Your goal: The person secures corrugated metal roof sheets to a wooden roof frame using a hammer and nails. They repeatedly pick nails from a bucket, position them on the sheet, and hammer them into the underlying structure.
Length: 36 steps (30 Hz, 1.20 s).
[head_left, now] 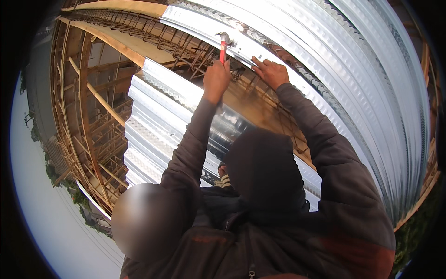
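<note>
My left hand (216, 79) grips a claw hammer (223, 50) with a red handle, its head raised at the edge of a silver corrugated metal sheet (334, 79). My right hand (273, 73) rests at that sheet's edge, to the right of the hammer, with index finger stretched out and fingers apart. Small dark marks show on the metal between hammer and fingertips. Below both hands is a gap with rebar (186, 58) and a brown board.
A second stack of corrugated sheets (153, 121) lies at lower left. Timber formwork (86, 102) fills the left side, with sky and trees beyond. Dark clothing (260, 167), a blurred rounded shape (146, 223) and part of a striped shoe (224, 179) occupy the lower middle.
</note>
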Motion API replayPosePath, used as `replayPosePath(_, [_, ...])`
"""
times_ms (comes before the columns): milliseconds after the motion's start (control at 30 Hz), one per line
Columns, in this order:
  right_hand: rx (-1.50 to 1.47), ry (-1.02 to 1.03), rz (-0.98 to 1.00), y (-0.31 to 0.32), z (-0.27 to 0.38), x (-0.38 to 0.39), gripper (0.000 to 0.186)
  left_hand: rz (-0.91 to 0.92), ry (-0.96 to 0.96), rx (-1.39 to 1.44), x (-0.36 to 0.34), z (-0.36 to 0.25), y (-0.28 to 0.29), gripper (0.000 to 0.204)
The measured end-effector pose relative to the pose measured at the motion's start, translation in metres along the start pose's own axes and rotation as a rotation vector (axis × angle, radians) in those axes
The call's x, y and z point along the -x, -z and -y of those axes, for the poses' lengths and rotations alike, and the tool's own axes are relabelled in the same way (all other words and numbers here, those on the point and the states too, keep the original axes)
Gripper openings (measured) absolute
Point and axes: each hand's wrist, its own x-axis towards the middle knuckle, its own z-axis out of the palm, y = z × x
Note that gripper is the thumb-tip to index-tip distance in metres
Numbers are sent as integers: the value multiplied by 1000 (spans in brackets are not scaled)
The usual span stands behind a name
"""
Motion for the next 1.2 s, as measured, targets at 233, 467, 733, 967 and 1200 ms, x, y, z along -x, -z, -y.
replayPosePath(233, [67,-20,39,-6,-9,5,36,-336,-119,223,-11,-95,68,37])
replayPosePath(467, [46,54,-60,-8,-7,0,33,106,-5,-89,-16,-7,-8,39])
replayPosePath(733, [60,33,-122,-9,1,-2,38,33,-124,-162,5,26,-31,41])
replayPosePath(967, [58,-15,19,-6,-10,3,34,-298,22,761,-20,-66,41,46])
replayPosePath(1200, [115,8,-170,-14,-16,-8,38,229,264,493,-7,8,-17,46])
